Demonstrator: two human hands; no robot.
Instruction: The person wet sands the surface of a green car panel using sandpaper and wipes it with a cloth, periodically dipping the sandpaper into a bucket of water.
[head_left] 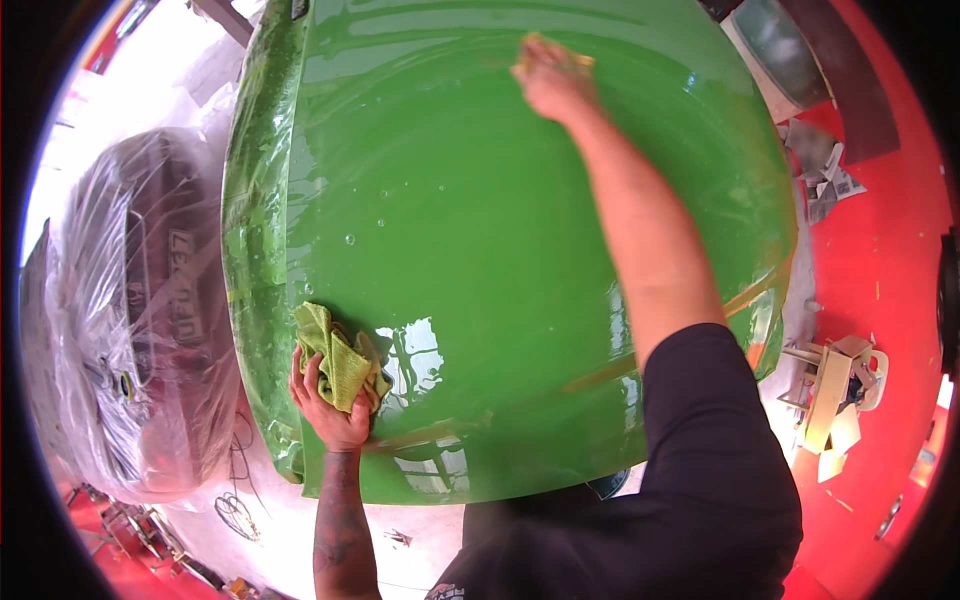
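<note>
A wide, glossy green car panel (450,230) spreads out before me, wet with a few drops and bright window reflections. Near its left front edge my left hand (335,408) grips a crumpled yellow-green cloth (335,355) that rests on the panel. Stretched far forward, my right hand (553,80) presses down on the panel's far part. Its fingers are closed on a small yellowish pad (583,62), mostly hidden under the hand. Plastic film (260,230) and tape cover the panel's left side.
A vehicle wrapped in clear plastic (150,310) stands close on the left. At right, a stool with a cardboard box (838,390) stands on the red floor (890,270), with newspaper sheets (820,165) farther back. A thin cable (235,510) lies on the floor at lower left.
</note>
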